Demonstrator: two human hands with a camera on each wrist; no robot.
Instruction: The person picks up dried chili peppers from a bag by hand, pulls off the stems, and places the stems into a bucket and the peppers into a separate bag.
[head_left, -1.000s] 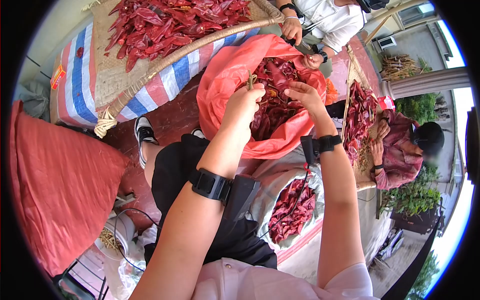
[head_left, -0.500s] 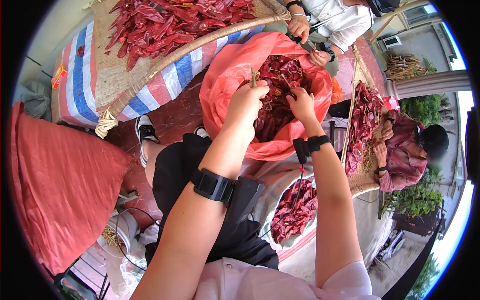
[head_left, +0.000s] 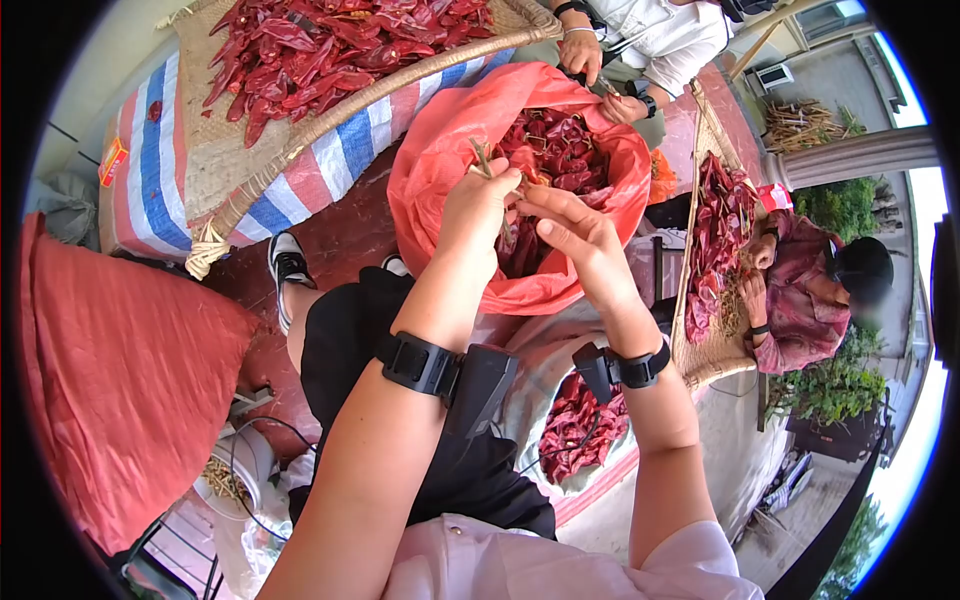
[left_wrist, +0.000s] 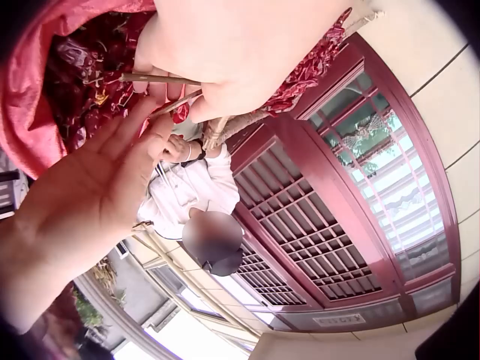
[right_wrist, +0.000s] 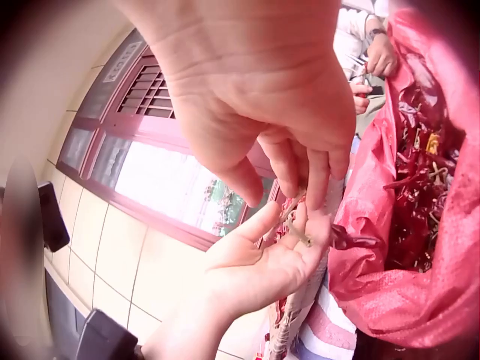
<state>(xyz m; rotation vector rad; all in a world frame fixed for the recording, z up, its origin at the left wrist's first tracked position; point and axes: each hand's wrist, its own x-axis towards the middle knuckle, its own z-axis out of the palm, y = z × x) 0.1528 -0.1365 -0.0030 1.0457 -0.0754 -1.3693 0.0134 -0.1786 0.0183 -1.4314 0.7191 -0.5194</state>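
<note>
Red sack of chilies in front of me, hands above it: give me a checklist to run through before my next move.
1. Left hand gripping the stems: ok, they show between thumb and fingers.
2. Right hand empty: cannot tell, its fingertips are partly hidden.
3. Hands apart from each other: not ok, their fingers meet.
4. Red sack mouth open: ok, the chilies inside are visible.
5. Black straps on both forearms: ok, one shows on each.
</note>
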